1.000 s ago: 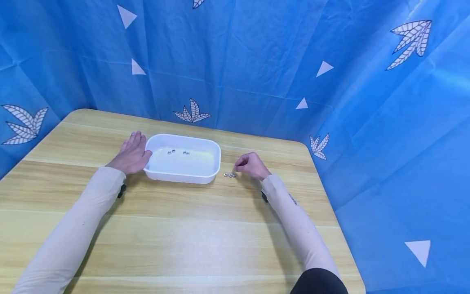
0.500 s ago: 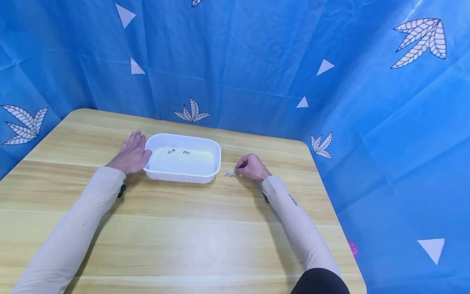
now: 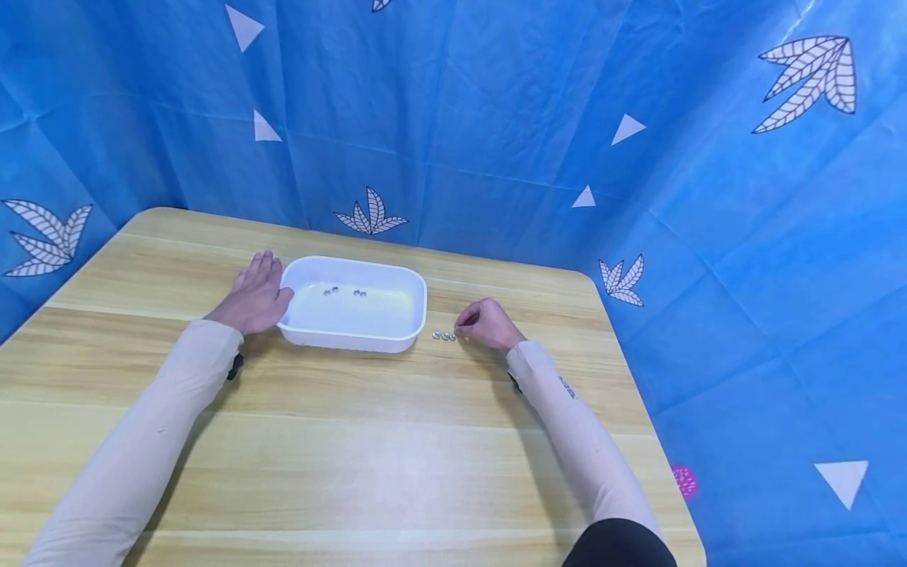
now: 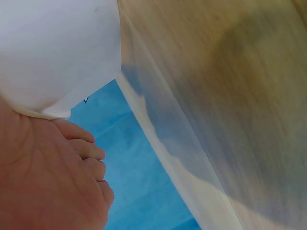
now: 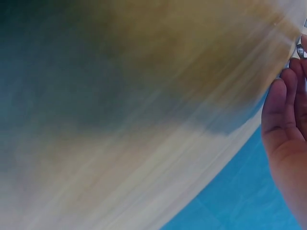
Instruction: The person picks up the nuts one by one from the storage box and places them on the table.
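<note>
Probably these shiny pieces — three on the table just right of the tub, others inside it — are light, hard and slippery, best pinched by their edges. My right hand bunches its fingers at the end one; whether they grip it, I cannot tell. My left hand, fingers straight, touches the tub.

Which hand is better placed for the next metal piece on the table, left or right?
Probably the right hand: it is close beside three metal pieces on the table, though whether it grips one is unclear. The left hand is at the opposite end of the white tub, away from them.
</note>
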### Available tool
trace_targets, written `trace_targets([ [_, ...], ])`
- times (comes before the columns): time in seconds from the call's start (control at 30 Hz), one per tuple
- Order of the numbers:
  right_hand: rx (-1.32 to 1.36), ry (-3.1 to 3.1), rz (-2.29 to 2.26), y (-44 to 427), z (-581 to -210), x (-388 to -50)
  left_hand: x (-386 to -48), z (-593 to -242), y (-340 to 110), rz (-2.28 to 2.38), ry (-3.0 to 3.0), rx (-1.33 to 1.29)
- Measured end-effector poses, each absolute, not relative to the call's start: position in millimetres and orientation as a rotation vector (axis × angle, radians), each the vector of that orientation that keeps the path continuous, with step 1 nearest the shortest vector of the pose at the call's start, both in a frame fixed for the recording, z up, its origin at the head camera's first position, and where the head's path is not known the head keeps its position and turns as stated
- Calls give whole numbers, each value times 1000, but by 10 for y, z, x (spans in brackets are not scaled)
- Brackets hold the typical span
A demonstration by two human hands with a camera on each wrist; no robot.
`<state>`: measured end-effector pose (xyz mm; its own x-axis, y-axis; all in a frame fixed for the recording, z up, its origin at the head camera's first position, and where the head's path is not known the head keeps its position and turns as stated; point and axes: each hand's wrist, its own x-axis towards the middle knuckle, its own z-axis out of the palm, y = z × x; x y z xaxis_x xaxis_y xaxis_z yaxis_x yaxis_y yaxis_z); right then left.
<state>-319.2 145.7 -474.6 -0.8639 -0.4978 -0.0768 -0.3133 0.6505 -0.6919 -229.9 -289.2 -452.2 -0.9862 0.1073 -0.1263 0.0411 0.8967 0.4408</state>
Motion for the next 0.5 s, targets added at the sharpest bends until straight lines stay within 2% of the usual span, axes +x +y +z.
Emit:
trace_targets([
  [0.5,-710,2605,-1024,1463,-4753,-3192,-2297,-4516,-2890,672,2916,115],
])
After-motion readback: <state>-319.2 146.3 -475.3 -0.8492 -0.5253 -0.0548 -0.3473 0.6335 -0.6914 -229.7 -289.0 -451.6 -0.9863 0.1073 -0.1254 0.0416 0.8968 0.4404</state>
